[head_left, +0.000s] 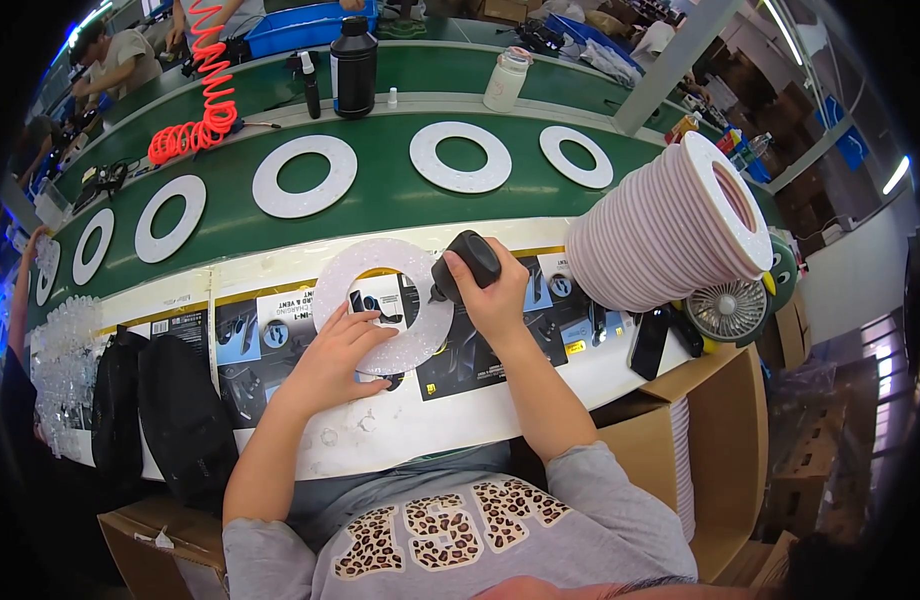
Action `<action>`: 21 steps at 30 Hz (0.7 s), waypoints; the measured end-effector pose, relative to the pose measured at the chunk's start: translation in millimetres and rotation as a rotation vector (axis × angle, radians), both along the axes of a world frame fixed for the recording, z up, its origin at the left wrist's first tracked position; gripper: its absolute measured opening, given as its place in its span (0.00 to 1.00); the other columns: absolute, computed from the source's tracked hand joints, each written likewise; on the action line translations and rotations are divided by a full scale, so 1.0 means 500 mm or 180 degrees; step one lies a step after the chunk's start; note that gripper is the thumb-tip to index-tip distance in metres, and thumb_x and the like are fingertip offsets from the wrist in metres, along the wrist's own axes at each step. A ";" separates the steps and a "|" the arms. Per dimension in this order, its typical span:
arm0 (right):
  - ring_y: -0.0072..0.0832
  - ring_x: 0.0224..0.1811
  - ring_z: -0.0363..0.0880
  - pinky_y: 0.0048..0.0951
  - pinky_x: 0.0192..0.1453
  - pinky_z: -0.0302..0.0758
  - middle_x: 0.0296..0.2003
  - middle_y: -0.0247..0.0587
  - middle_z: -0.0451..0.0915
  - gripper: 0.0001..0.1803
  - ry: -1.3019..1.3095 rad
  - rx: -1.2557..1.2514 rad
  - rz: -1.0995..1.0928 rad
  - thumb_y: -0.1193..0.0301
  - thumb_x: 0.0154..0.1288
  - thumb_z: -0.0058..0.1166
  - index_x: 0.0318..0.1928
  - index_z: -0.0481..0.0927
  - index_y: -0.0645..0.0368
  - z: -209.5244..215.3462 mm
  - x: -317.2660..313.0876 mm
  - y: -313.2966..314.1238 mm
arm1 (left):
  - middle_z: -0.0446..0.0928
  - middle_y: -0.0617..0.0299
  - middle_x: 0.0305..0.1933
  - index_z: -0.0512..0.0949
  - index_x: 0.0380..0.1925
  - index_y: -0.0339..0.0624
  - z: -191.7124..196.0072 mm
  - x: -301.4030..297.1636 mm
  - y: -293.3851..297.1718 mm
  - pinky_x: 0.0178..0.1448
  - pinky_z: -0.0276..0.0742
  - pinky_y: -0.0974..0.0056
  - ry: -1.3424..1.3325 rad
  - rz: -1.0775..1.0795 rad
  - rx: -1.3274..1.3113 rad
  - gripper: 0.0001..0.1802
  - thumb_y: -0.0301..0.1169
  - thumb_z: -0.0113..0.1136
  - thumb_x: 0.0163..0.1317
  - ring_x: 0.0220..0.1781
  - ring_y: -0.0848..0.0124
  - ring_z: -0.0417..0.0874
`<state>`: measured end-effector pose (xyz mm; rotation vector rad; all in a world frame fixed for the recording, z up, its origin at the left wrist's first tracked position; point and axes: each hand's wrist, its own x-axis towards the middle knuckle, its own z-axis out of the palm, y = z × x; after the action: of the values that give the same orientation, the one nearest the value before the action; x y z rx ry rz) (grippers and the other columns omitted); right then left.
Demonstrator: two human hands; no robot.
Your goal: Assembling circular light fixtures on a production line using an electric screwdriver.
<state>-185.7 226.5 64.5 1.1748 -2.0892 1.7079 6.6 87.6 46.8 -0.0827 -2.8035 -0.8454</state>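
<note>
One black bottle (pixel 470 262), gripped in the right hand (pixel 496 298), points nozzle-down at the white ring (pixel 412 352) under the spread left hand (pixel 332 362) near the table's (pixel 460 410) far edge; beyond, six rings (pixel 267 180) along the green belt (pixel 225 205) seem finished, the stack (pixel 655 225) at the far right corner apparently remaining.

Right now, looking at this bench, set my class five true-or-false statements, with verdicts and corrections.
1. The right hand grips a black tool. True.
2. The left hand is off the near ring. False: its fingers rest on it.
3. The ring stack stands to the right of both hands. True.
4. The coiled hose is blue. False: it is red.
5. The phone lies left of the fan. True.
</note>
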 end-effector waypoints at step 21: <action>0.32 0.26 0.79 0.28 0.32 0.74 0.26 0.43 0.79 0.12 -0.0163 -0.0105 -0.0076 0.70 0.53 0.66 0.32 0.78 0.64 0.008 -0.007 0.010 | 0.74 0.53 0.53 0.75 0.50 0.44 -0.012 0.002 -0.002 0.74 0.50 0.46 -0.0027 -0.0044 0.0192 0.30 0.30 0.70 0.41 0.63 0.60 0.70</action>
<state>-189.0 231.5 68.4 1.1036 -2.0871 1.7729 7.4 86.5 40.8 -0.0894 -2.7860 -0.9348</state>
